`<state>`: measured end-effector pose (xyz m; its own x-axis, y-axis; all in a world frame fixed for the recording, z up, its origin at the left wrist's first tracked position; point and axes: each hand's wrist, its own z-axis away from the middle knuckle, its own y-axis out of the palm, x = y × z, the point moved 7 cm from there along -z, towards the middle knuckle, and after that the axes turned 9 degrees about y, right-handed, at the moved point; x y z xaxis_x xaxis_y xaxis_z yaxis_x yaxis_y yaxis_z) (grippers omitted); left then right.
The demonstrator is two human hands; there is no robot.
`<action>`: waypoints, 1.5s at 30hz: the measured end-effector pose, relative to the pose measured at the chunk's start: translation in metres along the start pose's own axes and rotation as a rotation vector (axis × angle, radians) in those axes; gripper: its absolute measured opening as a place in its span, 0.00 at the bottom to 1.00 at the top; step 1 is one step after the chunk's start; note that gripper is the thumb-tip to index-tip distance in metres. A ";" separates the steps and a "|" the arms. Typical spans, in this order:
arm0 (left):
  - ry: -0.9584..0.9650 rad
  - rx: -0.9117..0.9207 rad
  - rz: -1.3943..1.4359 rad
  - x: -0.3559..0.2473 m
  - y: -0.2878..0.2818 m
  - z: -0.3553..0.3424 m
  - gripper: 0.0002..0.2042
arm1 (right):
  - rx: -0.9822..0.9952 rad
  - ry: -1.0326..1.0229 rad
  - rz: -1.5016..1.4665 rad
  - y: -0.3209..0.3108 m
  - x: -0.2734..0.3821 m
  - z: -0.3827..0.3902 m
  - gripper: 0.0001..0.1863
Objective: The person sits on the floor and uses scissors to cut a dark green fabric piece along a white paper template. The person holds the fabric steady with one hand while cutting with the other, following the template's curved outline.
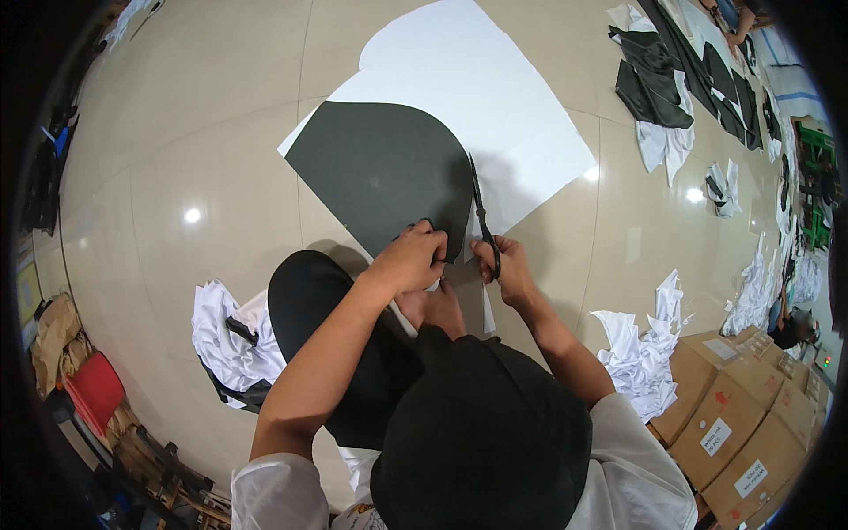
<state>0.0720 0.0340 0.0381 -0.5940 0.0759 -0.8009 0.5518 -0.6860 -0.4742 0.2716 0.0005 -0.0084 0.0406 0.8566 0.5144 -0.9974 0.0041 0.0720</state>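
A dark grey curved panel [375,168] lies on a large white sheet [477,71] on the floor; I cannot tell whether they are cloth or paper. My right hand [505,269] grips black scissors [480,208], whose blades point away from me along the panel's right curved edge. At the panel's near end my left hand [408,259] pinches the dark material, its fingertips partly hidden. A narrow white strip [488,311] hangs below the scissors. My bare foot [439,309] rests close under my left hand.
My black-trousered knees [305,300] flank the work. White crumpled cloth [234,336] lies at left, and more white cloth [640,358] at right beside cardboard boxes [738,424]. Dark and white pieces [658,84] are spread at far right, near another person's arm [742,26]. A red chair [93,389] stands at left.
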 end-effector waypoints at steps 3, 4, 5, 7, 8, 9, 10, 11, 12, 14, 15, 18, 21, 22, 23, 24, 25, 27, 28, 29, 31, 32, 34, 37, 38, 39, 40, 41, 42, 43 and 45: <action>0.006 0.006 0.011 -0.001 -0.001 0.000 0.07 | 0.002 0.003 0.008 -0.001 -0.001 -0.001 0.15; 0.017 -0.008 0.003 0.000 0.000 0.001 0.08 | 0.006 0.001 0.010 -0.001 -0.001 -0.001 0.15; 0.028 -0.021 -0.004 0.002 0.001 0.001 0.09 | 0.010 0.000 0.012 -0.001 -0.001 -0.001 0.15; 0.034 -0.032 -0.008 0.001 0.000 0.001 0.09 | 0.010 -0.001 0.021 -0.003 -0.002 -0.001 0.15; 0.028 -0.030 -0.005 0.000 0.000 0.001 0.09 | 0.008 0.000 0.028 -0.004 -0.002 -0.002 0.15; 0.020 -0.029 -0.002 0.000 -0.001 0.001 0.09 | 0.008 0.001 0.035 -0.004 -0.001 -0.001 0.15; 0.024 -0.030 -0.003 0.001 0.000 0.001 0.09 | 0.004 0.006 0.040 -0.004 -0.001 0.000 0.15; 0.028 -0.030 -0.004 0.002 0.000 0.001 0.09 | 0.000 0.011 0.044 -0.005 0.000 0.000 0.15; 0.033 -0.031 -0.005 0.001 0.000 0.001 0.09 | -0.005 0.015 0.048 -0.006 0.000 0.001 0.15; 0.027 -0.024 0.002 0.002 0.001 0.001 0.09 | -0.019 0.016 0.082 -0.010 0.000 0.000 0.15; 0.025 -0.020 0.005 0.000 -0.001 0.001 0.09 | -0.026 0.016 0.099 -0.011 0.001 -0.001 0.15; -0.027 0.018 0.024 -0.004 -0.003 0.001 0.08 | -0.044 0.003 0.104 -0.014 0.003 0.001 0.15; -0.021 0.006 0.017 -0.006 -0.005 0.002 0.08 | -0.028 0.003 0.139 -0.018 0.003 -0.002 0.15; -0.023 0.010 0.017 -0.005 -0.005 0.002 0.08 | -0.028 -0.002 0.143 -0.018 0.003 -0.002 0.15; -0.025 0.014 0.018 -0.005 -0.005 0.002 0.09 | -0.027 -0.008 0.147 -0.019 0.004 -0.001 0.14; -0.026 0.018 0.019 -0.005 -0.005 0.002 0.09 | -0.028 -0.014 0.150 -0.019 0.005 -0.001 0.14; -0.029 0.019 0.017 -0.004 -0.005 0.002 0.09 | -0.033 -0.016 0.156 -0.020 0.006 0.000 0.14; -0.036 0.022 0.014 -0.003 -0.004 0.001 0.10 | -0.041 -0.020 0.166 -0.020 0.007 0.001 0.14; -0.037 0.023 0.008 -0.003 -0.004 0.001 0.10 | -0.044 -0.015 0.179 -0.020 0.008 0.001 0.14; -0.037 0.023 0.002 -0.002 -0.004 0.000 0.10 | -0.047 -0.011 0.193 -0.021 0.008 0.001 0.14; -0.039 0.026 -0.003 -0.003 -0.004 0.000 0.10 | -0.054 -0.004 0.209 -0.023 0.008 0.001 0.14; -0.042 0.029 -0.002 -0.003 -0.003 0.000 0.10 | -0.057 -0.002 0.212 -0.024 0.007 0.001 0.14; -0.046 0.033 -0.006 -0.004 -0.005 0.000 0.10 | -0.050 0.000 0.216 -0.025 0.009 0.002 0.15; -0.041 0.033 -0.011 -0.003 -0.005 0.001 0.10 | -0.022 0.000 0.215 -0.025 0.016 0.004 0.16; -0.036 0.028 -0.012 -0.001 -0.003 0.001 0.10 | -0.011 -0.002 0.212 -0.024 0.020 0.004 0.17; -0.029 0.024 -0.012 -0.002 -0.004 0.001 0.10 | -0.003 -0.005 0.208 -0.023 0.023 0.002 0.17; -0.034 0.024 -0.012 -0.002 -0.004 0.001 0.10 | 0.008 -0.010 0.218 -0.023 0.025 0.001 0.18; -0.039 0.023 -0.012 -0.002 -0.004 0.001 0.10 | 0.020 -0.016 0.228 -0.023 0.028 -0.001 0.18; -0.044 0.023 -0.012 -0.002 -0.004 0.001 0.10 | 0.030 -0.022 0.238 -0.022 0.030 -0.003 0.18; -0.028 0.014 -0.019 -0.003 -0.004 0.001 0.10 | 0.031 -0.015 0.226 -0.022 0.032 -0.005 0.18; 0.001 -0.004 -0.033 -0.004 -0.006 0.002 0.09 | 0.035 0.000 0.202 -0.021 0.035 -0.008 0.17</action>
<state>0.0703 0.0359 0.0451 -0.6116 0.0988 -0.7850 0.5344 -0.6800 -0.5020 0.2938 0.0343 0.0009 -0.1597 0.8381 0.5217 -0.9827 -0.1852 -0.0033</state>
